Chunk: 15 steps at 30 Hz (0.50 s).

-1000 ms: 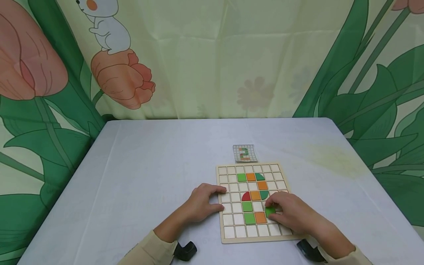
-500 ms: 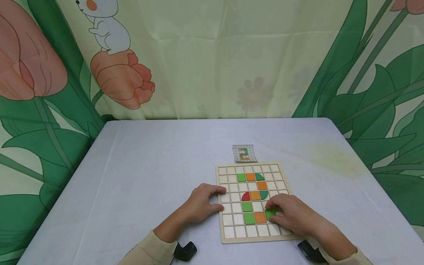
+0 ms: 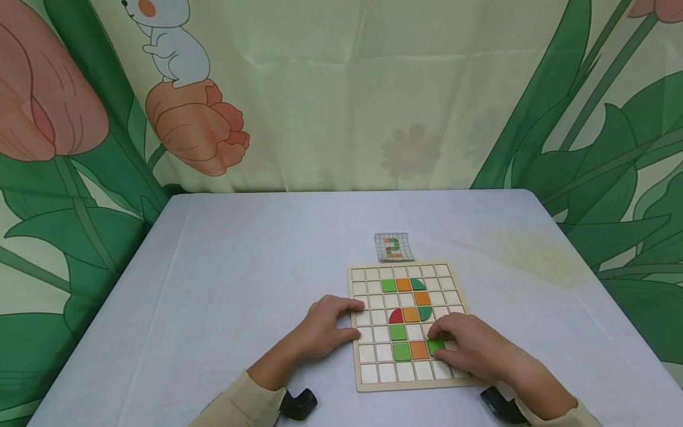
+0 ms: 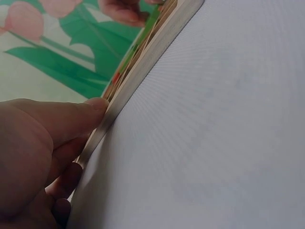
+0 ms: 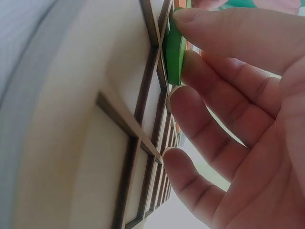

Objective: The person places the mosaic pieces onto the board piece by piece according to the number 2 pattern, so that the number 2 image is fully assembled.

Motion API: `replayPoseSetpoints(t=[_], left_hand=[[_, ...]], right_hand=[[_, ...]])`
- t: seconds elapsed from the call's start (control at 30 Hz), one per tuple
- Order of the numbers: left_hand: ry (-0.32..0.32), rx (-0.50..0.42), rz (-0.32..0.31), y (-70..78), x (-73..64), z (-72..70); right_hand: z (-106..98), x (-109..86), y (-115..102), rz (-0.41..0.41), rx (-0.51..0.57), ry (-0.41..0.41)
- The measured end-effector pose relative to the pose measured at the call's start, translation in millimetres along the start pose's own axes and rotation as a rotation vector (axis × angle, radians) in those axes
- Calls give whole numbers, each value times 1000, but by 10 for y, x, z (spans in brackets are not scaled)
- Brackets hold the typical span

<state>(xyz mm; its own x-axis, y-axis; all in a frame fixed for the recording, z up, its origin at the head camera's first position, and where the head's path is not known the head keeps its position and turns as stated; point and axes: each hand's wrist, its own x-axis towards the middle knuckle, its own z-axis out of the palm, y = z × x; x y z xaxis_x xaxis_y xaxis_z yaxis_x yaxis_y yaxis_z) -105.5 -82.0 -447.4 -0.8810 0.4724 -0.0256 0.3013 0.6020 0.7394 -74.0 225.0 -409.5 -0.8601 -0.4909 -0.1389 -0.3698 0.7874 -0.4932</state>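
A wooden grid board (image 3: 421, 384) with white square cells lies on the table. Between thumb and fingertips my right hand (image 3: 472, 344) pinches a green tile (image 3: 434, 345), low over a cell right of an orange tile (image 3: 419, 350). That green tile stands partly tilted at the grid ribs in the right wrist view, where its green edge (image 5: 175, 55) shows. My left hand (image 3: 325, 326) rests on the board's left edge, index finger and thumb spread apart. In the left wrist view, its thumb (image 4: 78, 117) touches the wooden rim (image 4: 143, 67).
Green, orange, red and dark green tiles fill several cells, among them a red quarter-round tile (image 3: 396, 316). Behind the board lies a small pattern card (image 3: 394, 247). White cloth covers the table (image 3: 256, 255); a printed curtain (image 3: 341, 95) hangs behind it.
The green tile and the right fingers have shifted very slightly at the same cell. The left hand stays on the board's edge.
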Motion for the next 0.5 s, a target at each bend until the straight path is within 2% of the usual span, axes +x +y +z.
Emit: replayPoseSetpoints(t=[0.5], left_hand=[[2, 2, 12, -29, -2, 4]], right_hand=[[-14, -10, 8, -12, -20, -14]])
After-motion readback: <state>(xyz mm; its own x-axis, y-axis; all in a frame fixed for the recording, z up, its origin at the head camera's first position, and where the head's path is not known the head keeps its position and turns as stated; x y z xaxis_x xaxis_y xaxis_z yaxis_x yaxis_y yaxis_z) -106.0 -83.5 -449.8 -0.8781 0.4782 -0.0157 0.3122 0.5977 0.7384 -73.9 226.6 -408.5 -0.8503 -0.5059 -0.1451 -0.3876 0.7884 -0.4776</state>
